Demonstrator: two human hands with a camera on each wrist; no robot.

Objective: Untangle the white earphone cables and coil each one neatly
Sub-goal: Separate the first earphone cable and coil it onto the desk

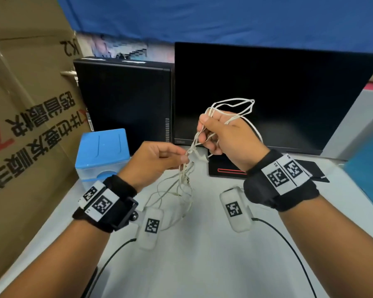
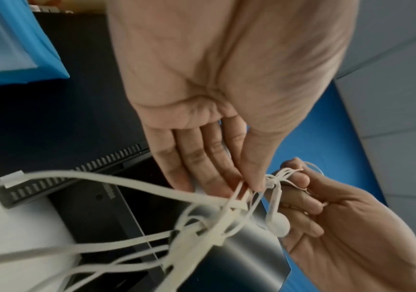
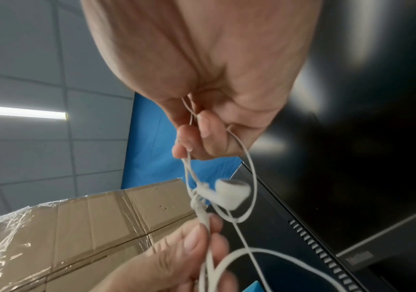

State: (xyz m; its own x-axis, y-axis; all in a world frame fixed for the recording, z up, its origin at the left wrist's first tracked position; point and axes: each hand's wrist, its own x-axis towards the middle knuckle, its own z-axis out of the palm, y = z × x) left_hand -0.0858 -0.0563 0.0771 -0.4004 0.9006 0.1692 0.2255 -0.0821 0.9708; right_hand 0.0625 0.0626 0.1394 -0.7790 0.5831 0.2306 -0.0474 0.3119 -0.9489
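A tangle of white earphone cables (image 1: 186, 175) hangs between my two hands above the table. My left hand (image 1: 182, 159) pinches the strands just below a knot (image 3: 198, 197), thumb against fingertips (image 2: 251, 181). Higher up, my right hand (image 1: 205, 130) grips several loops of cable (image 1: 235, 106) that stick out above its fingers. One white earbud (image 3: 231, 192) dangles from the knot between the hands, also seen as the earbud (image 2: 278, 224) in the left wrist view. Loose ends trail down onto the table (image 1: 202, 265).
A black monitor (image 1: 267, 93) and a black computer case (image 1: 125, 100) stand behind the hands. A blue-lidded box (image 1: 102, 151) sits at the left beside a large cardboard box (image 1: 26, 125). Black cables (image 1: 289, 248) run from the wrist cameras across the table.
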